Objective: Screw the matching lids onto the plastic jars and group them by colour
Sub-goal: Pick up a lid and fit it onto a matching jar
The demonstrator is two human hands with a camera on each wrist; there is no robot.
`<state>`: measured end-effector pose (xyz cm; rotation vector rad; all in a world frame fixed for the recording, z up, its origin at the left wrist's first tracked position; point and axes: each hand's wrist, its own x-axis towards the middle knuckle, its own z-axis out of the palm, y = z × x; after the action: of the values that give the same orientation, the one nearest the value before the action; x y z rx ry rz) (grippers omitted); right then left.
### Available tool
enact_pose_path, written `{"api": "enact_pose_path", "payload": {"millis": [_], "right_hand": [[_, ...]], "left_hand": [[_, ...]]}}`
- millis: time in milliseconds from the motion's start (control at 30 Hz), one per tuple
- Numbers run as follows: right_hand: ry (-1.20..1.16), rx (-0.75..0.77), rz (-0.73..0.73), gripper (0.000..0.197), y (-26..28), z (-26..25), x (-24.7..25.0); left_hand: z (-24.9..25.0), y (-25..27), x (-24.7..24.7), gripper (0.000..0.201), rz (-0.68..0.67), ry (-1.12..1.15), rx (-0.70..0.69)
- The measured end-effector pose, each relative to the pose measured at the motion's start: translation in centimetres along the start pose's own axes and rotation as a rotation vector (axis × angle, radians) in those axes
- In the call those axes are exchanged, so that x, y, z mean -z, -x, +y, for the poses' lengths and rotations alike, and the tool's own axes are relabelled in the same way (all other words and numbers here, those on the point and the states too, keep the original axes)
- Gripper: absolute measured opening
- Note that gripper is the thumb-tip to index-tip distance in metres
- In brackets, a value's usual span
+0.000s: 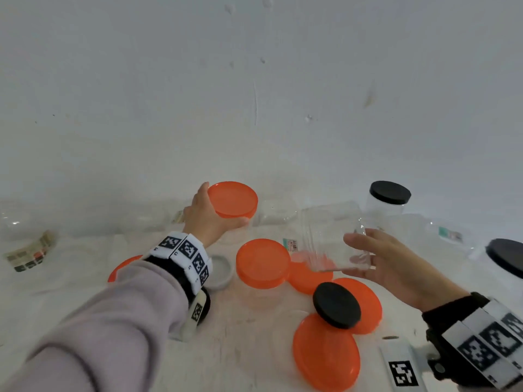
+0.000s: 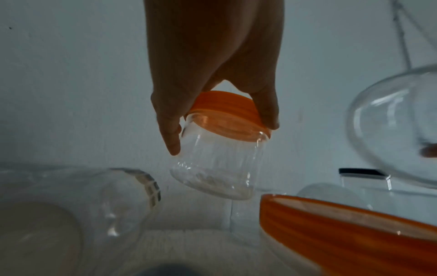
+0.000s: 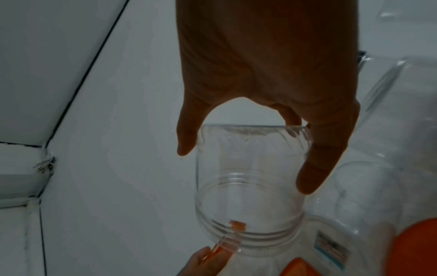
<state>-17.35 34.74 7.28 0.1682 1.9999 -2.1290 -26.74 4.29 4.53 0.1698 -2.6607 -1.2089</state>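
My left hand [image 1: 223,205] grips the orange lid [image 1: 233,198] of a small clear jar [image 2: 217,168], held tilted above the table near the wall. In the left wrist view the fingers curl round that lid's rim [image 2: 227,112]. My right hand [image 1: 359,250] holds a taller clear jar [image 1: 331,236] with no lid, lifted over the lids; its threaded mouth [image 3: 248,233] points away from the palm. Another orange-lidded jar [image 1: 261,263] stands mid-table. Loose orange lids [image 1: 325,352] [image 1: 362,304] [image 1: 308,278] lie in front, a black lid [image 1: 336,304] on top of them.
A black-lidded jar [image 1: 389,199] stands at the back right and another [image 1: 506,256] at the right edge. A pale grey lid [image 1: 222,271] and an orange lid [image 1: 123,268] lie by my left wrist. Clear jars [image 1: 17,219] lie at the left by the wall.
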Motion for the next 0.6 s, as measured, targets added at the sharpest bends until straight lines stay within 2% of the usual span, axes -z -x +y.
{"api": "enact_pose_path", "payload": {"millis": [67, 133, 300, 400, 533, 600], "right_hand": [[0.002, -0.022, -0.041, 0.064, 1.2, 0.7, 0.8], [0.027, -0.046, -0.091, 0.068, 2.1, 1.5, 1.6], [0.061, -0.118, -0.094, 0.105, 3.8, 3.6, 2.7], [0.076, -0.155, -0.125, 0.116, 4.6, 4.6, 2.9], [0.076, -0.122, -0.069, 0.104, 5.2, 6.0, 3.4], [0.095, -0.097, -0.029, 0.099, 5.4, 6.4, 3.7]], "left_hand": [[0.0, -0.9, -1.2, 0.124, -0.009, -0.023, 0.055], [-0.2, -1.7, -2.2, 0.124, -0.025, -0.028, 0.088], [-0.6, -2.8, -4.0, 0.118, -0.091, -0.044, 0.173], [-0.7, -2.9, -4.7, 0.115, -0.129, -0.015, 0.222], [-1.0, -2.7, -5.2, 0.110, -0.150, -0.040, 0.231], [-1.1, -2.6, -5.3, 0.100, -0.171, -0.037, 0.223]]}}
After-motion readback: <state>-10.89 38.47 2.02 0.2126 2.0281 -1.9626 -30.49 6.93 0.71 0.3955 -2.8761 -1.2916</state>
